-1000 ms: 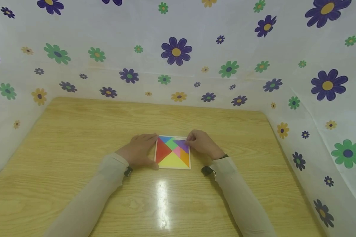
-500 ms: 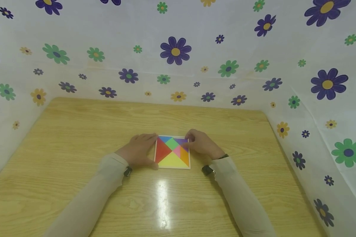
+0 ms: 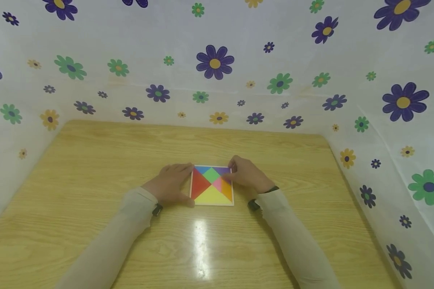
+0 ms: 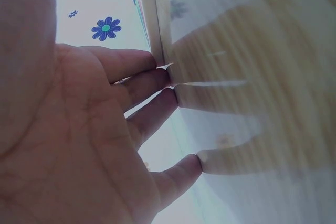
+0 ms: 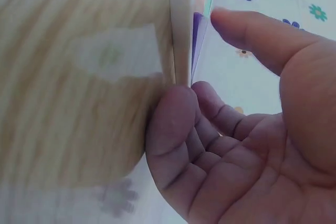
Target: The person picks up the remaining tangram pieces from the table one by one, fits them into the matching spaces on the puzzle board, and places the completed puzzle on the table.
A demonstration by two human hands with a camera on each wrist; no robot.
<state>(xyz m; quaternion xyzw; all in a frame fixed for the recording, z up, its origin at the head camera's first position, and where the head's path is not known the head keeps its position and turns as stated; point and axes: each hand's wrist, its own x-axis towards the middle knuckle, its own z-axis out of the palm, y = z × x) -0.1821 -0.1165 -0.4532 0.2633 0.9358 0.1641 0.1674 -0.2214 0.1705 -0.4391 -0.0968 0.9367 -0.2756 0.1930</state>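
Note:
A square tangram puzzle [image 3: 212, 196] in a pale frame lies flat on the wooden table, its coloured pieces forming a full square. Along the frame's left side spans my left hand [image 3: 170, 184], fingertips at the upper left corner and thumb at the lower left. In the left wrist view its fingertips touch the tabletop, fingers nearly straight. My right hand [image 3: 248, 175] is at the upper right corner, pinching the purple triangle piece [image 3: 222, 171] between thumb and index finger. The right wrist view shows this purple piece [image 5: 197, 35] slightly raised above the frame edge [image 5: 181, 30], other fingers curled beside it.
The wooden table [image 3: 112, 152] reaches up to a white, flower-printed cloth [image 3: 238, 68] at the back and both sides. A bright light reflection lies on the wood in front of the puzzle. Dark bands circle both wrists.
The purple triangle has shifted into the upper right corner, and the green square beneath it now shows whole. My right thumb has moved inward over the purple piece. The left hand stays put.

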